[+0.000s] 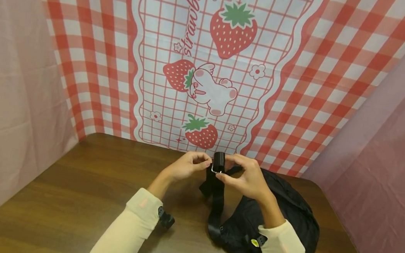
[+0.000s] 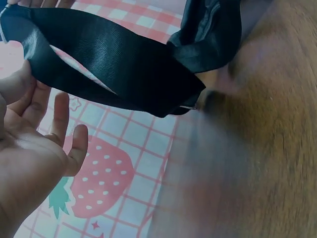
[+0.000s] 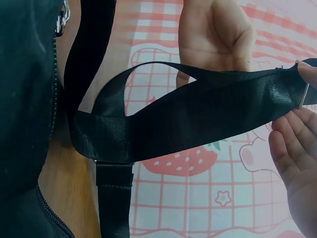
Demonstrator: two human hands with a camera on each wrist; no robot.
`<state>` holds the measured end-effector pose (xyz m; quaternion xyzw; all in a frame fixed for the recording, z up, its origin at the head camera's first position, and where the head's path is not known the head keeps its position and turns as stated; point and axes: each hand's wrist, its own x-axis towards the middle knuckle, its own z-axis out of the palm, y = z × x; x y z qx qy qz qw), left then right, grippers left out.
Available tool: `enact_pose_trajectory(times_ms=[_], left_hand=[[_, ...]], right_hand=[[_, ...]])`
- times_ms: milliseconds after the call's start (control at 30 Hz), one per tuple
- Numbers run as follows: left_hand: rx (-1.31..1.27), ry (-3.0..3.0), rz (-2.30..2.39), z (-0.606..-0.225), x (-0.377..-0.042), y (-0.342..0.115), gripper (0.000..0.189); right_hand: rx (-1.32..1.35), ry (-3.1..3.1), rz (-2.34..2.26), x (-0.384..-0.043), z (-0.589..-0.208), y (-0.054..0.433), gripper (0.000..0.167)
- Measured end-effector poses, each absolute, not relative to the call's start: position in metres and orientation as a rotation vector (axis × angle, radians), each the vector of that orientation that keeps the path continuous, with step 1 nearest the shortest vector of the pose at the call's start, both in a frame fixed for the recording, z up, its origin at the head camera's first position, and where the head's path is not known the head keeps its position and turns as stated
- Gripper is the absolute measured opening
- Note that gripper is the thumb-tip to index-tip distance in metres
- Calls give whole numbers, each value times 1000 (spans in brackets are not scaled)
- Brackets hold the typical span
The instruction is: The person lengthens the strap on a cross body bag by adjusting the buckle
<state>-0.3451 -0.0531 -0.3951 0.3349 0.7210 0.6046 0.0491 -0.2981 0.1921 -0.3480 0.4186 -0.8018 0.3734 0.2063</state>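
strap — brown table, strawberry backdrop, pink curtains

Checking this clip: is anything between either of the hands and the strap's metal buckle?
Nothing visible. The right hand pinches the metal buckle on the black strap, and the left hand touches the strap close beside it; the black bag lies off to the right.

Both arms stretch forward and angle inward, so the hands sit really close together. Left hand is in a thumb-and-finger pinch, with the outer fingers kinda loose and spread apart. Right hand is gripping too, thumb below the index, bare wrist slanting down and outward.
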Motion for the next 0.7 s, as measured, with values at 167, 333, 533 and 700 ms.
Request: enact_pose_trajectory(times_ms=[167,333,533,700], left_hand=[[1026,2095,1946,-394,-344,-54,20],[1028,1759,2126,-395,-343,-54,18],[1033,1776,2128,-394,-343,-50,13],[1018,1959,2063,-388,-339,-47,22]], right_hand=[[1161,-2245,1045,-298,-347,193,40],[1190,-2249,1152,-297,-346,193,37],[1193,-2260,1191,-296,-347,191,34],[1189,-2256,1183,-294,-347,189,35]])
